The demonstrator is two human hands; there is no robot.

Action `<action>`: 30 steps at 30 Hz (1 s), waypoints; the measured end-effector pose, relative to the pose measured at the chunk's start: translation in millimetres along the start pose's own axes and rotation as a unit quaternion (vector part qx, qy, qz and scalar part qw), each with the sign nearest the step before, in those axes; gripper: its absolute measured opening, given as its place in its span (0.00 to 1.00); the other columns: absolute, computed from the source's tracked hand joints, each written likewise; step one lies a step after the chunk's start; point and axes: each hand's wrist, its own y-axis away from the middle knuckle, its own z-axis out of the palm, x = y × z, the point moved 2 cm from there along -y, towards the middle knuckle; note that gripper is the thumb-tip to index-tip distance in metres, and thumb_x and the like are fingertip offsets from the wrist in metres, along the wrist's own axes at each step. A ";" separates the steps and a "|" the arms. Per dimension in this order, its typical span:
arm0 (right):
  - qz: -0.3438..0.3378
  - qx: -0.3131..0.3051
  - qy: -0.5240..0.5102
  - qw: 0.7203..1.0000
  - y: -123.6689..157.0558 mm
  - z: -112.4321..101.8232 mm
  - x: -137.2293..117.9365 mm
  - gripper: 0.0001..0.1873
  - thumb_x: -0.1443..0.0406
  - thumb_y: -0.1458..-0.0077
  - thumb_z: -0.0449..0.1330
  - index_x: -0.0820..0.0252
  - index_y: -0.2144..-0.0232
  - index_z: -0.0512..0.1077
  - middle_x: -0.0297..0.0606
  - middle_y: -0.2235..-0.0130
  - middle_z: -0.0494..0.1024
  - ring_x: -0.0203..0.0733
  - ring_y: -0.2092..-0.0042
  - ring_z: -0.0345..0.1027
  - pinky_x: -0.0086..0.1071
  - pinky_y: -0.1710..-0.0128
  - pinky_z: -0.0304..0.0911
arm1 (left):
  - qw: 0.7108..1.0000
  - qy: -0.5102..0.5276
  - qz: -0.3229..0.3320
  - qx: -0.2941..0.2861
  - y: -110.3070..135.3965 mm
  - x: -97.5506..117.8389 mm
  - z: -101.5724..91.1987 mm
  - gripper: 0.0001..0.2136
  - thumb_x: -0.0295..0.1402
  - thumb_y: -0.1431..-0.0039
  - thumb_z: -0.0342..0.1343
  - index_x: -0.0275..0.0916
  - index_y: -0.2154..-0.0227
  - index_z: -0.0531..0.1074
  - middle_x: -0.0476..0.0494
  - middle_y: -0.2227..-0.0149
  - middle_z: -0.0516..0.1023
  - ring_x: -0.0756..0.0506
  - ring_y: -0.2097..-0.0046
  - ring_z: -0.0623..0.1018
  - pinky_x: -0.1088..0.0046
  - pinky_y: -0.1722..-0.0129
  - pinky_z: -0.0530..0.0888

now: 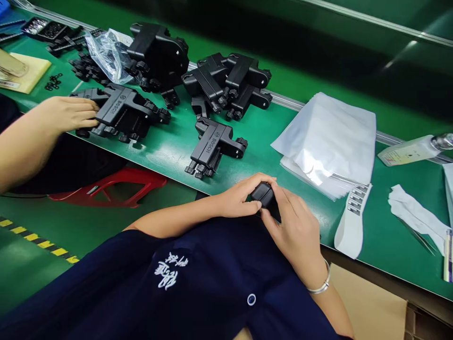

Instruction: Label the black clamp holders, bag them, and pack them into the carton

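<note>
Close to my body at the bench's front edge, a black plastic bracket part (262, 194) is held between both hands. My left hand (244, 196) closes around its left side, thumb on the front. From the right, my right hand (292, 215) grips it with thumb and fingertips; much of the part is hidden by the fingers. Just beyond lies a black BOSCH clamp bracket (211, 146) with knobs at its end. Several similar black brackets are piled behind it (230, 80).
At left, a co-worker's hand (71, 113) rests on another BOSCH bracket (120, 108). Clear plastic bags (329, 137), a label strip (350, 222), tweezers (419, 236), a white cloth (414, 208) and a bottle (410, 150) lie right. A red stool (116, 189) stands below.
</note>
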 end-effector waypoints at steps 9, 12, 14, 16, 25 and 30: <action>0.002 -0.002 -0.020 1.000 -2.6 -0.9 2.6 0.20 0.65 0.39 0.58 0.69 0.46 0.68 0.50 0.52 0.79 0.49 0.55 0.74 0.39 0.57 0.72 | 0.993 -0.068 -0.080 -0.052 -7.8 21.5 -10.5 0.30 0.30 0.52 0.49 0.38 0.42 0.61 0.36 0.40 0.69 0.38 0.38 0.69 0.57 0.37 0.65; 0.011 -0.006 -0.024 1.000 -3.2 -1.4 4.7 0.20 0.65 0.38 0.57 0.68 0.46 0.68 0.49 0.52 0.79 0.49 0.56 0.74 0.39 0.58 0.73 | 0.990 -0.079 -0.092 -0.072 -10.3 23.0 -13.2 0.31 0.30 0.51 0.49 0.36 0.40 0.61 0.35 0.37 0.66 0.37 0.36 0.67 0.56 0.36 0.63; 0.019 -0.013 -0.026 0.999 -3.3 -1.6 5.9 0.20 0.64 0.38 0.57 0.67 0.46 0.68 0.48 0.52 0.79 0.49 0.56 0.74 0.39 0.59 0.73 | 0.989 -0.087 -0.094 -0.075 -11.6 23.1 -13.2 0.31 0.31 0.51 0.50 0.35 0.40 0.61 0.34 0.37 0.66 0.36 0.36 0.67 0.56 0.36 0.63; 0.025 -0.017 -0.030 0.999 -3.5 -1.8 6.7 0.20 0.64 0.39 0.57 0.66 0.46 0.68 0.48 0.52 0.79 0.49 0.55 0.75 0.39 0.59 0.73 | 0.988 -0.096 -0.097 -0.072 -12.5 23.5 -12.5 0.31 0.31 0.51 0.50 0.35 0.40 0.61 0.34 0.37 0.67 0.36 0.36 0.67 0.56 0.36 0.63; 0.048 -0.041 -0.078 0.995 -7.4 -2.1 19.0 0.21 0.64 0.40 0.57 0.62 0.45 0.68 0.44 0.50 0.79 0.50 0.53 0.75 0.40 0.60 0.73 | 0.989 -0.084 -0.102 -0.061 -13.4 21.6 -14.8 0.28 0.30 0.44 0.46 0.35 0.38 0.60 0.36 0.35 0.64 0.39 0.34 0.65 0.58 0.34 0.61; 0.053 -0.056 -0.089 0.993 -9.1 -2.2 22.8 0.21 0.65 0.41 0.56 0.62 0.45 0.68 0.44 0.50 0.79 0.51 0.52 0.75 0.41 0.60 0.73 | 0.987 -0.072 -0.142 -0.028 -16.0 24.6 -10.0 0.29 0.34 0.47 0.53 0.35 0.40 0.63 0.34 0.37 0.68 0.36 0.38 0.69 0.56 0.38 0.65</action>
